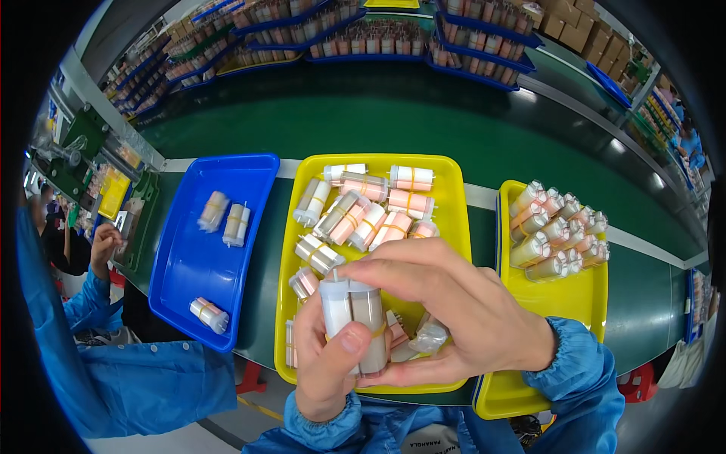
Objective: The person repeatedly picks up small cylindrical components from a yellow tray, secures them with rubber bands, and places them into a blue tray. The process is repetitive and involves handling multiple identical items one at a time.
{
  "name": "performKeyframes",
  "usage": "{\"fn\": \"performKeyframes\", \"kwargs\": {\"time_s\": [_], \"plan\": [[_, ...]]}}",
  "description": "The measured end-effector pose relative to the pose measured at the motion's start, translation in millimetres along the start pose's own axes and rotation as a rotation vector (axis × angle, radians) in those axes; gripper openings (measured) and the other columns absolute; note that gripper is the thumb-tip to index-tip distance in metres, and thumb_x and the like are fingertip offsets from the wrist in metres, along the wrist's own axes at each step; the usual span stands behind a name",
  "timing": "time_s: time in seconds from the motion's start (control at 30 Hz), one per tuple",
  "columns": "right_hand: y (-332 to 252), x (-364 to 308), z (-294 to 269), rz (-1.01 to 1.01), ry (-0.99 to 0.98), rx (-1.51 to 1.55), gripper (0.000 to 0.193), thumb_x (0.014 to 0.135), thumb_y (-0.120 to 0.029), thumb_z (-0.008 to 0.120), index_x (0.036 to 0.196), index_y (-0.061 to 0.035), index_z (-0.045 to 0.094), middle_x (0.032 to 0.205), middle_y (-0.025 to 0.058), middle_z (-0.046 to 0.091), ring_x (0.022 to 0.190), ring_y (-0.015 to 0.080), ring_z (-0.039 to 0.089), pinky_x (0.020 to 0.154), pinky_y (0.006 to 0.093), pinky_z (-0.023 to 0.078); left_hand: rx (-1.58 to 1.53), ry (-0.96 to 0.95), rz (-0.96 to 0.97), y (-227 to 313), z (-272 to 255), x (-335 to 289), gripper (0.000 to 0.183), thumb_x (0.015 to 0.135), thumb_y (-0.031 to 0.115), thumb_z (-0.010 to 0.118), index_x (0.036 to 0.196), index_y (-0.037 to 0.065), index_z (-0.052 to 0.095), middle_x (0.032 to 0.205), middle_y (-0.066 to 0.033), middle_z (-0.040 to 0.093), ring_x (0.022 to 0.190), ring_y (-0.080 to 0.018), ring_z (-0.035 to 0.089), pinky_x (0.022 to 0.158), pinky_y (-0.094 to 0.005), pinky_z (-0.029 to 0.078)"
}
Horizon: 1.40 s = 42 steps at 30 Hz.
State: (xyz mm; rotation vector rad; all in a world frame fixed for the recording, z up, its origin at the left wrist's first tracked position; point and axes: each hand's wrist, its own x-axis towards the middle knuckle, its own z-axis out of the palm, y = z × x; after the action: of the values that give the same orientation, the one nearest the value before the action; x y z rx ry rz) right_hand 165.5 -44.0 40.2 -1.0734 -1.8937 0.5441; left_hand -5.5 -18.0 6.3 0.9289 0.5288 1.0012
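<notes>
A banded bundle of clear-capped cylinders (352, 314), one white and one greyish, stands upright between my hands above the middle yellow tray (461, 197). My left hand (325, 363) wraps it from the left, the thumb pressed across its front. Reaching from the right, my right hand (454, 303) has its fingers over the top and its lower fingers at the base, closed round the same bundle. Behind and beneath them, similar cylinder bundles (368, 224) in pink, white and grey lie loose in the tray. A crumpled clear plastic piece (429, 335) shows beneath my right hand.
Left is a blue tray (189, 265) with 3 bundles. At right, a yellow tray (556, 303) carries several cylinders in upright rows (560, 231). A green conveyor belt (378, 113) runs behind, with stacked blue trays (484, 45) beyond. Another person's hand (104, 246) is at far left.
</notes>
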Motion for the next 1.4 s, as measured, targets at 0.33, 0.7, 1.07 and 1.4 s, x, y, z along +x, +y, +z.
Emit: {"fn": "performKeyframes", "kwargs": {"time_s": [0.33, 0.7, 1.07, 1.4], "plan": [[8, -3, -2, -0.090, 0.032, -0.366, 0.071, 0.063, -0.030, 0.084, 0.123, -0.0068, 0.053, 0.125, 0.0111, 0.049, 0.071, 0.0267, 0.065, 0.051, 0.0347, 0.054, -0.082, -0.137, -0.090, 2, -2, 5, 0.062, 0.092, 0.045, 0.044, 0.127, -0.006, 0.043, 0.094, -0.0143, 0.058, 0.076, -0.0178, 0.058, 0.062, -0.0270, 0.044], [5, -4, -5, -0.121, 0.071, -0.293, 0.065, 0.061, -0.030, 0.085, 0.112, -0.0032, 0.054, 0.108, 0.0095, 0.053, 0.067, 0.0253, 0.064, 0.047, 0.0341, 0.051, -0.192, -0.155, -0.136, -5, 2, 2, 0.059, 0.094, 0.042, 0.041, 0.125, -0.009, 0.044, 0.097, -0.0135, 0.058, 0.078, -0.0158, 0.056, 0.066, -0.0256, 0.044], [9, -8, -3, -0.081, 0.077, -0.094, 0.066, 0.060, -0.026, 0.087, 0.111, -0.0042, 0.051, 0.102, 0.0106, 0.055, 0.070, 0.0298, 0.062, 0.049, 0.0348, 0.051, -0.036, -0.233, -0.130, 0, 7, 5, 0.076, 0.093, 0.049, 0.044, 0.141, -0.009, 0.033, 0.089, -0.0104, 0.058, 0.077, -0.0117, 0.052, 0.066, -0.0240, 0.041], [9, -1, 1, -0.076, 0.056, -0.209, 0.069, 0.066, -0.019, 0.081, 0.125, -0.0055, 0.050, 0.124, 0.0111, 0.051, 0.085, 0.0303, 0.065, 0.056, 0.0346, 0.054, 0.313, 0.026, 0.282, -12, 16, 14, 0.058, 0.096, 0.021, 0.048, 0.143, -0.009, 0.031, 0.135, -0.0185, 0.046, 0.120, -0.0219, 0.048, 0.102, -0.0343, 0.038]]}}
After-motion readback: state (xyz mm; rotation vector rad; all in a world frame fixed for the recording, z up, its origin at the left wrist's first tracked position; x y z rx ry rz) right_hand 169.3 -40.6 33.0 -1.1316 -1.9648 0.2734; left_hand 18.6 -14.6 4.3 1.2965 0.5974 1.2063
